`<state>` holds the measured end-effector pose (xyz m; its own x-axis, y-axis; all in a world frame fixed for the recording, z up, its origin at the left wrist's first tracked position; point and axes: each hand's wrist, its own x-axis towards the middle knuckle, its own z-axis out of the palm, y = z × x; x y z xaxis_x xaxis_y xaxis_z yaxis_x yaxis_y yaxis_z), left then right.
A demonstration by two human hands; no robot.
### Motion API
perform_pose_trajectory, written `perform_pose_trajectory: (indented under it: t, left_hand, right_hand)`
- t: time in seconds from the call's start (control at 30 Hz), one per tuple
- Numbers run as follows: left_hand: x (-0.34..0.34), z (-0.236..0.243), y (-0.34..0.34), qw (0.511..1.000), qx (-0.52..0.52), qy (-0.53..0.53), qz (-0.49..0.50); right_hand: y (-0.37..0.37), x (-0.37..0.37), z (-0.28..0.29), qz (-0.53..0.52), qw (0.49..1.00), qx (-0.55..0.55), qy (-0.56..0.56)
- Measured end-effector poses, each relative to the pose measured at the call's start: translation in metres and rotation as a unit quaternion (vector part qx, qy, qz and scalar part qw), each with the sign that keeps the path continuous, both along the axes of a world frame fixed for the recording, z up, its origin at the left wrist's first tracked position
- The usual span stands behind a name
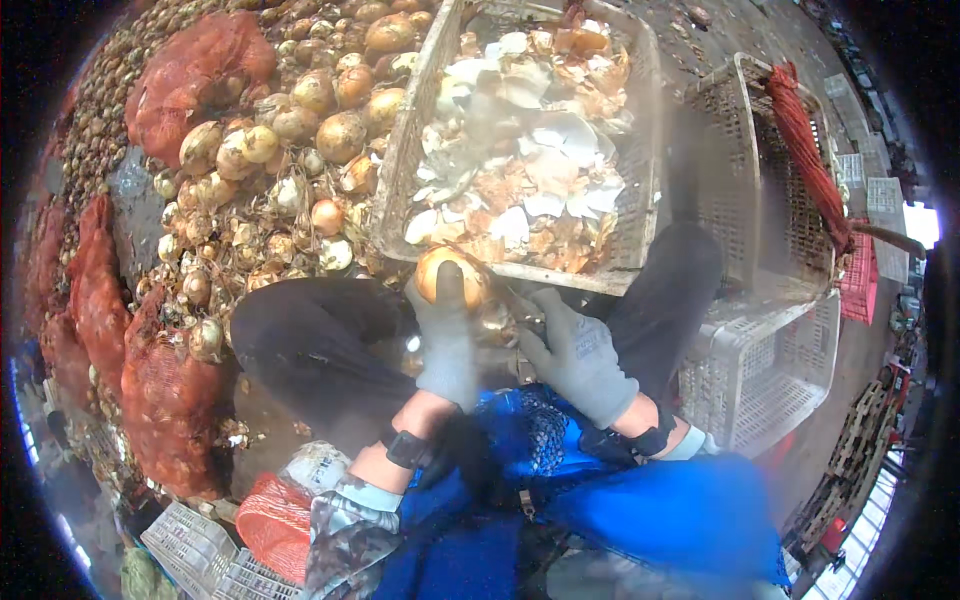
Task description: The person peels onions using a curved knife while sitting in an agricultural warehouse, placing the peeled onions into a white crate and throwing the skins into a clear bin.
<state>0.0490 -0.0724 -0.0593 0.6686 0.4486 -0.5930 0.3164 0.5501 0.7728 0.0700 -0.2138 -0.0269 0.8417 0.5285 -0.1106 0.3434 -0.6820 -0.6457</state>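
Grey gloves cover both hands in the head view. The left hand has a round yellow-brown onion in its grasp, with the thumb pressed on top. This onion is by the near edge of a dirty white crate, close to its near left corner. The right hand is just beside it, with its fingers bent toward the onion. It is too blurry there, so I cannot tell if that hand holds something.

Lots of white and brown peels lie inside the crate, from its far edge to its near edge. Past its left edge, many loose onions lie in a big heap, with red net bags among them. Past its right edge are a tall crate with a red bundle on its rim and a small white crate.
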Motion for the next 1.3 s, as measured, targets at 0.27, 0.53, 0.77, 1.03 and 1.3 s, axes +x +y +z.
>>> perform_pose_trajectory:
  t: [0.27, 0.53, 0.77, 1.03, 1.3]
  left_hand:
    - [0.004, -0.006, -0.004, 1.000, 0.002, 0.011, 0.010]
    - [0.008, -0.006, -0.005, 0.998, 0.055, 0.030, 0.016]
    - [0.006, -0.030, 0.005, 0.996, -0.041, -0.045, 0.062]
    - [-0.004, -0.074, 0.014, 0.923, 0.378, -0.057, -0.054]
    - [-0.023, -0.017, 0.028, 0.972, -0.194, -0.130, -0.019]
  right_hand:
    - [0.012, 0.016, -0.011, 0.024, 0.996, -0.062, 0.054]
    - [0.011, 0.016, -0.011, 0.029, 0.993, -0.099, 0.063]
    - [0.001, 0.007, -0.002, 0.050, 0.991, -0.124, 0.031]
    - [0.029, 0.015, -0.053, 0.036, 0.990, -0.128, 0.037]
    - [0.017, 0.009, -0.082, -0.100, 0.923, 0.306, 0.210]
